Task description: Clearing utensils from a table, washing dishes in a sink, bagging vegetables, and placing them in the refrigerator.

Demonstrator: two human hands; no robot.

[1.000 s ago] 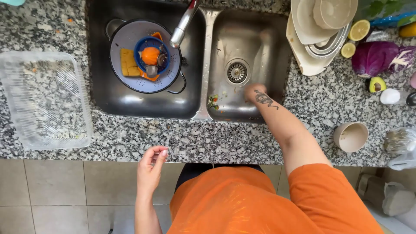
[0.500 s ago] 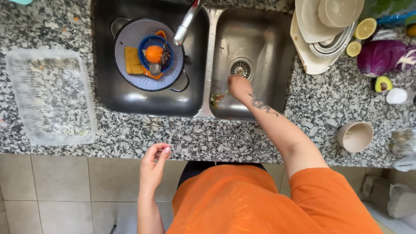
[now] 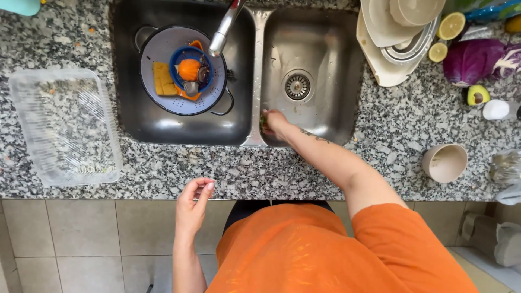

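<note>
Speckled granite countertop [image 3: 347, 168] bearing a clear plastic tray [image 3: 65, 127], beige cup [image 3: 445, 163], red cabbage [image 3: 477, 61], halved avocado [image 3: 477, 95] and stacked dishes [image 3: 396, 38].

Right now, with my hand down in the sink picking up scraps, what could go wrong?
The right hand pinches green scraps at the right basin's near left corner; bits could slip loose and wash toward the drain strainer. The stacked dishes lean over that basin's far rim and might slide in if bumped. The left hand hangs free off the counter edge, so it gives no support.
</note>
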